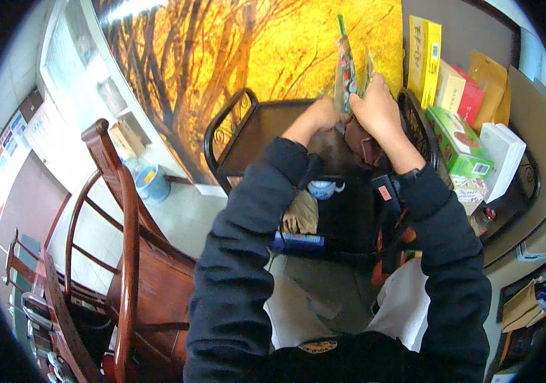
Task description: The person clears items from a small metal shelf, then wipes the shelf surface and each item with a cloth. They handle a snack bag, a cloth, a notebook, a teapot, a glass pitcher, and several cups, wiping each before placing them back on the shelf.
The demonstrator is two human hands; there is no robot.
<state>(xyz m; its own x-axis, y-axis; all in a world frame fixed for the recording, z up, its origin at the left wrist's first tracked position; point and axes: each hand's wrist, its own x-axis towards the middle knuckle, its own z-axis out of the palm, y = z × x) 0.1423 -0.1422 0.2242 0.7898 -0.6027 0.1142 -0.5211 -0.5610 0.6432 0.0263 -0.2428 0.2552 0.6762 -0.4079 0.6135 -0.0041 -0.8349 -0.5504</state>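
At the top of a dark metal cart [266, 127], my right hand [378, 105] is closed on a slim patterned packet [344, 70] with a green tip, held upright; a second pale, narrow piece [369, 60] stands behind its fingers. My left hand [321, 118] is closed at the lower end of the packet, its fingertips partly hidden, so I cannot make out what it grips. A brown crumpled pouch or cloth [359, 143] lies below both hands. On the cart's lower shelf are a blue-and-white teapot [324, 188], a crumpled paper bag [300, 214] and a blue box [298, 240].
Stacked boxes, yellow [423, 60], red [467, 96], green [455, 137] and white [501, 163], stand at right. A wooden chair [132, 268] is close on my left. A blue bucket [152, 188] sits on the floor behind it, before a tree mural [209, 51].
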